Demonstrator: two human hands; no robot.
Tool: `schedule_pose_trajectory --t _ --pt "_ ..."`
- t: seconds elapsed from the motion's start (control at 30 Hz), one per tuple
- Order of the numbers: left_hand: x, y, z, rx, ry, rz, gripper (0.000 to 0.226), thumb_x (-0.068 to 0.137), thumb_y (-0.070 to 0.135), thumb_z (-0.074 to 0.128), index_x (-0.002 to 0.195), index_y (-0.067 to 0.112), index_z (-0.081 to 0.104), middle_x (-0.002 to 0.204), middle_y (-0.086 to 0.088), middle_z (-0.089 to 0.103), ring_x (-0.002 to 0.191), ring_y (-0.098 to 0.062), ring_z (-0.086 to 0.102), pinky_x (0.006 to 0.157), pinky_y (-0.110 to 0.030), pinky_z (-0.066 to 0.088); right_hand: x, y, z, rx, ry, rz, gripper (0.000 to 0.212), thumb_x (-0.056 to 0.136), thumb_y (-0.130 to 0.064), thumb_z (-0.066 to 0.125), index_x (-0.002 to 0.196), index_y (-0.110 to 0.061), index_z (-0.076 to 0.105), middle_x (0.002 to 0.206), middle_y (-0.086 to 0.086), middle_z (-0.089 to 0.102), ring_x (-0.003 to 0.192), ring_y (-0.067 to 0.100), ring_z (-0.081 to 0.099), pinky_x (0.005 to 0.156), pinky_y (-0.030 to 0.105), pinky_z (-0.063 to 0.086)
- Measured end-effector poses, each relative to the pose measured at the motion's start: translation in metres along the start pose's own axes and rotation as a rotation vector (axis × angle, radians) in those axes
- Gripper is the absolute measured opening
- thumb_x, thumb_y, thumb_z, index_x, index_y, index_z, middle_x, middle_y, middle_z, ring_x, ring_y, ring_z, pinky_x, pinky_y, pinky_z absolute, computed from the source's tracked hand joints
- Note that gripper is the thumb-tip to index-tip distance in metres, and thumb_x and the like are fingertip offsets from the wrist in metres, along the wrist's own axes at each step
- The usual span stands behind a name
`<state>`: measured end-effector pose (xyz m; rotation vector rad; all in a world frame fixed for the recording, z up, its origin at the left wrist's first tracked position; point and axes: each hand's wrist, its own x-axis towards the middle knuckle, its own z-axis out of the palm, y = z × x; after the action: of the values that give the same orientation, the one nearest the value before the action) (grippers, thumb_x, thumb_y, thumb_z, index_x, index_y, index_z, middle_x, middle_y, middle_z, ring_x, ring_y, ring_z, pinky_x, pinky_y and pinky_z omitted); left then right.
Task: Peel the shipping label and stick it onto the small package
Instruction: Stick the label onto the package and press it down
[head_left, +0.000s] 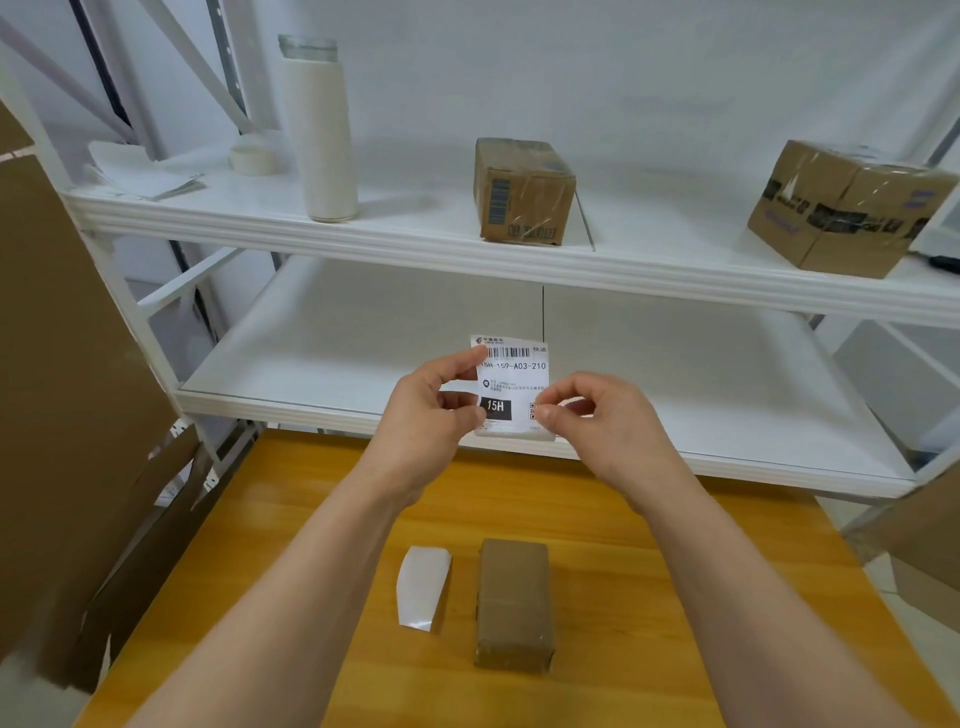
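I hold a white shipping label (511, 382) upright in the air, printed side toward me, above the far edge of the wooden table (649, 561). My left hand (426, 421) pinches its left edge. My right hand (597, 415) pinches its lower right corner, where the sheet curls slightly. Below my hands, a small brown package (514, 603) lies flat on the table. A curled white backing sheet (423, 587) lies just left of it.
A white metal shelf unit (467, 249) stands behind the table. Its upper shelf holds a tall white bottle (319, 135), a tape roll (251, 158), papers, and two taped cardboard boxes (522, 189) (847, 208). Flattened cardboard (67, 415) leans at the left.
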<state>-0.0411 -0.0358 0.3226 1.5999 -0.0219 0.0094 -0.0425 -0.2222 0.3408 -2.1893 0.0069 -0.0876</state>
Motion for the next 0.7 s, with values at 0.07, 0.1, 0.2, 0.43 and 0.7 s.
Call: schedule_pose_trajectory --t 0.07,0.1,0.2,0.43,0.7 --pt "-0.002 0.001 0.002 0.013 -0.009 0.029 0.061 0.091 -0.011 0.063 0.136 0.030 0.062 0.123 0.005 0.066 0.103 -0.020 0.062 0.084 -0.037 0.062 0.000 0.001 -0.001 0.161 -0.034 0.061 0.004 0.088 -0.021 0.073 0.087 -0.025 0.073 0.096 -0.005 0.072 0.083 0.013 0.062 0.066 0.029 0.050" --pt "-0.002 0.001 0.003 0.017 -0.015 0.040 0.062 0.090 -0.011 0.063 0.135 0.031 0.062 0.122 0.006 0.066 0.102 -0.018 0.061 0.083 -0.038 0.062 0.000 0.002 -0.002 0.209 -0.039 0.076 0.007 0.087 -0.016 0.073 0.087 -0.023 0.073 0.093 -0.004 0.072 0.082 0.013 0.062 0.072 0.032 0.053" --pt "-0.005 0.002 0.006 0.035 -0.025 0.065 0.062 0.090 -0.010 0.064 0.134 0.034 0.062 0.124 0.006 0.064 0.101 -0.017 0.060 0.079 -0.034 0.063 -0.001 0.004 -0.003 0.338 -0.040 0.149 0.007 0.089 -0.011 0.071 0.090 -0.017 0.074 0.088 0.001 0.072 0.079 0.016 0.066 0.074 0.032 0.055" --pt "-0.009 -0.007 0.010 0.051 -0.058 0.052 0.072 0.085 -0.010 0.070 0.140 0.035 0.056 0.132 0.006 0.057 0.110 -0.015 0.062 0.085 -0.038 0.063 -0.007 0.016 -0.005 0.410 -0.128 0.165 0.030 0.081 0.004 0.075 0.100 -0.020 0.073 0.087 0.002 0.066 0.079 0.016 0.065 0.070 0.028 0.055" --pt "-0.007 -0.037 0.017 0.091 -0.096 -0.047 0.071 0.085 -0.008 0.071 0.143 0.030 0.055 0.129 0.006 0.060 0.103 -0.015 0.060 0.086 -0.031 0.060 -0.011 0.042 0.001 0.344 -0.156 0.184 0.044 0.079 0.009 0.074 0.112 -0.020 0.072 0.089 0.005 0.058 0.078 0.014 0.061 0.069 0.023 0.053"
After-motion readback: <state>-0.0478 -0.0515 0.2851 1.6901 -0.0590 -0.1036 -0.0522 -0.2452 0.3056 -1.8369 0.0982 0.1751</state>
